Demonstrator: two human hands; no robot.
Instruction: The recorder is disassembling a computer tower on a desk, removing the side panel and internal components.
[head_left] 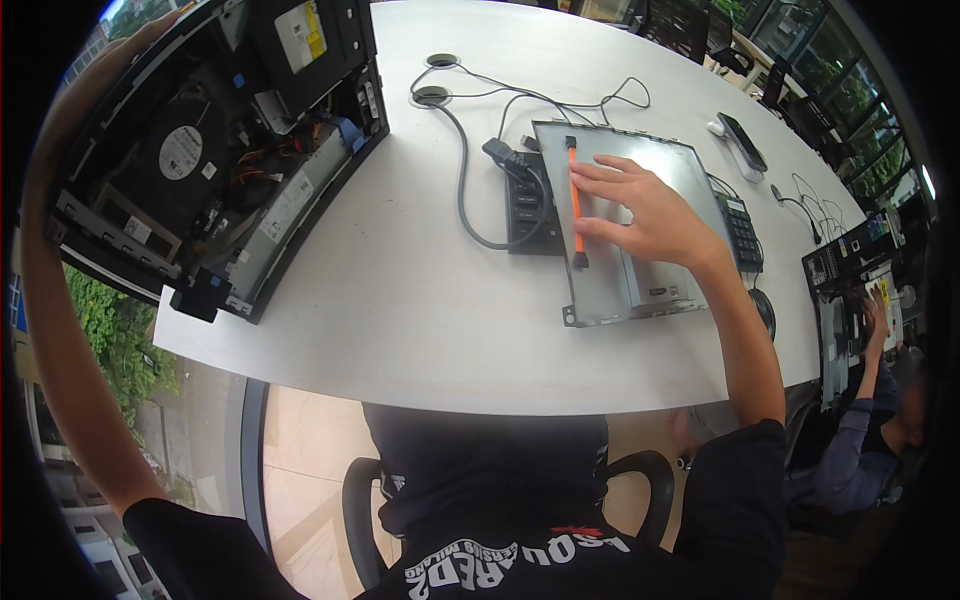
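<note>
An open black desktop computer case (210, 150) lies on its side at the left of the white table (400, 300), showing a fan, cables and a drive. My left hand (150, 28) reaches around the case's far top edge, mostly hidden by it. My right hand (640, 210) lies flat with spread fingers on a grey metal side panel (650, 290) at the table's right. The fingertips touch an orange-and-black screwdriver (575, 205) that lies along the panel's left edge.
A black keyboard (525, 205) sits partly under the panel, with cables (465, 190) looping to two round grommets. A phone on a white stand (742, 142) sits far right. Another person (870, 420) works on a second open case (850, 265) at the right.
</note>
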